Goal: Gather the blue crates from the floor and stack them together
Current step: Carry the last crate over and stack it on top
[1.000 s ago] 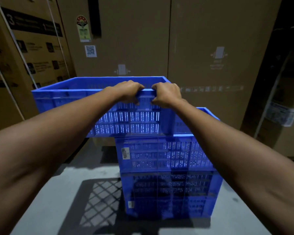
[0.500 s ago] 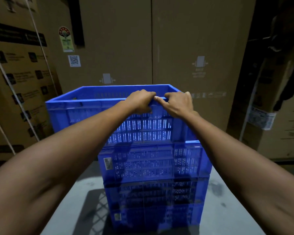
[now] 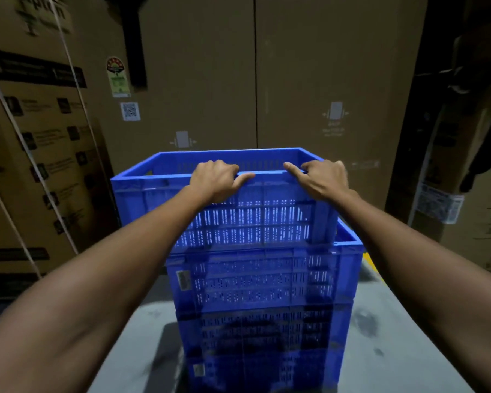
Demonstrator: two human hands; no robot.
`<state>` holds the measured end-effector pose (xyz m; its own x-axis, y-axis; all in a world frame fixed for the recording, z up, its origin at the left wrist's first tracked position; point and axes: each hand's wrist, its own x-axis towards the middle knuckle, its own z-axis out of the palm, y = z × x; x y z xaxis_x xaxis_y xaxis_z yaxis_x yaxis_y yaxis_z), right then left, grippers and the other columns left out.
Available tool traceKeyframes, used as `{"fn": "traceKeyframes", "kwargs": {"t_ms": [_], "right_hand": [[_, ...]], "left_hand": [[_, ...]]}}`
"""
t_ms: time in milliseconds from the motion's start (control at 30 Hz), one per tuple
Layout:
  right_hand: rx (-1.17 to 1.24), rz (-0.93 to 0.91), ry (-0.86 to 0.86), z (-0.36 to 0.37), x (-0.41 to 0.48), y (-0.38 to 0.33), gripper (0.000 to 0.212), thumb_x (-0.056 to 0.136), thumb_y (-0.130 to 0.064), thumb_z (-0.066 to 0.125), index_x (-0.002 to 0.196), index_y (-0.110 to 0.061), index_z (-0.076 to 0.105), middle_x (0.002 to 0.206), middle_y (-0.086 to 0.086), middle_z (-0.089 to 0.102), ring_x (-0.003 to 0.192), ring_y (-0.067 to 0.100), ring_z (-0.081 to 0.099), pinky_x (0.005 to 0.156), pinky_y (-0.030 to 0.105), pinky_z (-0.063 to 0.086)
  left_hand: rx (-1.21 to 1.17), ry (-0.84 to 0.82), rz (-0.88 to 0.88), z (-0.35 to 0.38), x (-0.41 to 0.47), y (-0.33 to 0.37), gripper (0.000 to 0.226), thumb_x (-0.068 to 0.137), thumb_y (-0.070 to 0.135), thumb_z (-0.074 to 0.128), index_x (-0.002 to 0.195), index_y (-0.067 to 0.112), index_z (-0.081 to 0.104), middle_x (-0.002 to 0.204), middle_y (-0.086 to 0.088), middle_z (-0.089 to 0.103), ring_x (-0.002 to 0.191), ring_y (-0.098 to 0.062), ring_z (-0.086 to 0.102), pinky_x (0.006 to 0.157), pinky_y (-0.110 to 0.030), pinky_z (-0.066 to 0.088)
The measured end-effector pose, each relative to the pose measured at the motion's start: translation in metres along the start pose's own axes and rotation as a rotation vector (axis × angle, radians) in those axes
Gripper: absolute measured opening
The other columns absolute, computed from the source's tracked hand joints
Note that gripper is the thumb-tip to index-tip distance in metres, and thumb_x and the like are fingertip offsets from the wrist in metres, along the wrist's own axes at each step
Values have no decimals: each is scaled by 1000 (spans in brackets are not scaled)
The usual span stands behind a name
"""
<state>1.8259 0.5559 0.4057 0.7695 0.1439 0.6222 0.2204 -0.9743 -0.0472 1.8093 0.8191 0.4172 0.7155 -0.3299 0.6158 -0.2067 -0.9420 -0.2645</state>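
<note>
Two crates [image 3: 264,282] were stacked; the top crate [image 3: 238,222], its rim clasped by left grip [image 3: 214,180] and right grip [image 3: 321,180], sat offset, judged unseated.

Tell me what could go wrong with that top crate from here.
The top crate overhangs the middle crate to the left, not seated square; released now, it might tip off. The left hand and right hand grip only the near rim, so the far side could drop.

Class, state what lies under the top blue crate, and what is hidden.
Under the top crate stands a stack of at least two blue crates on the grey floor. It overhangs them leftward. Their insides are mostly covered, so contents cannot be seen.
</note>
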Motion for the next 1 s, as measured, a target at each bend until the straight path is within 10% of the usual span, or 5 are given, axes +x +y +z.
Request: {"fn": "traceKeyframes", "kwargs": {"t_ms": [167, 633, 1000], "right_hand": [[2, 199, -113, -5, 11, 0, 56, 96, -48, 23, 98, -13, 66, 109, 18, 66, 103, 33, 59, 102, 55, 26], [-17, 219, 111, 11, 4, -26, 50, 93, -35, 27, 80, -13, 71, 81, 11, 69, 83, 32, 58, 90, 46, 33], [36, 142, -255, -11, 13, -56, 40, 94, -38, 24, 96, -15, 57, 113, 16, 63, 90, 31, 51, 90, 50, 30]], "left_hand": [[-70, -1, 3, 5, 17, 40, 61, 90, 72, 22, 68, 20, 43, 83, -16, 63, 79, -39, 60, 59, -38, 33], [-177, -210, 48, 1, 32, 58, 58, 91, 71, 16, 76, 23, 44, 72, -3, 49, 81, -35, 57, 63, -39, 35], [-359, -428, -207, -15, 22, 12, 70, 94, 67, 15, 138, 24, 49, 145, -7, 48, 131, -31, 44, 105, -48, 37]]}}
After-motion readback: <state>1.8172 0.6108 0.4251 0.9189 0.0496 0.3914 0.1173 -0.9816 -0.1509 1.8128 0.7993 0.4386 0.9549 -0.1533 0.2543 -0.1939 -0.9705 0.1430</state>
